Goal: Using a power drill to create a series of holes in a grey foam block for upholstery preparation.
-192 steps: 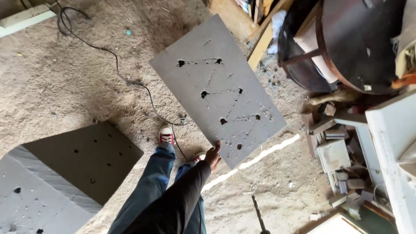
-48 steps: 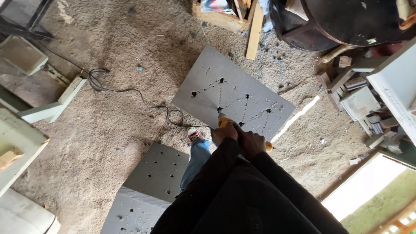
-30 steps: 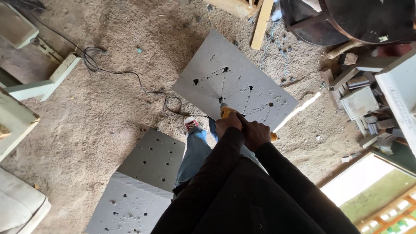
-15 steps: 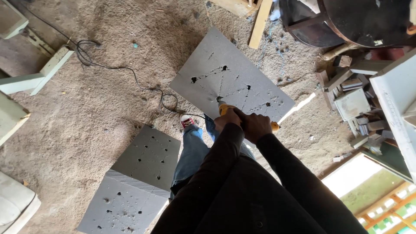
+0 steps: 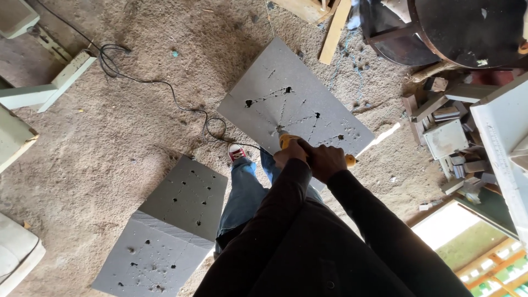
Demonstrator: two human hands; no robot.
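My left hand [image 5: 290, 155] and right hand [image 5: 325, 160] each keep a grip clamped around the yellow drill [image 5: 287, 141], its tip pressed down onto the grey board [image 5: 286, 107] lying on the sawdust floor [image 5: 110, 137]. Its black cord [image 5: 181, 107] trails away to the left; a second grey board [image 5: 170, 225] lies beside my leg.

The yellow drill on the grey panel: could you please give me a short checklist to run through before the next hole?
1. Both hands on the yellow drill: left hand and right hand grip it. Ok.
2. Bit placed on the grey panel: tip meets the board near a drilled hole. Ok.
3. Panel support: it lies flat on the sawdust floor. Ok.
4. Black cord: loops on the floor beside the red shoe. Not ok.
5. Bit tightness: cannot tell.
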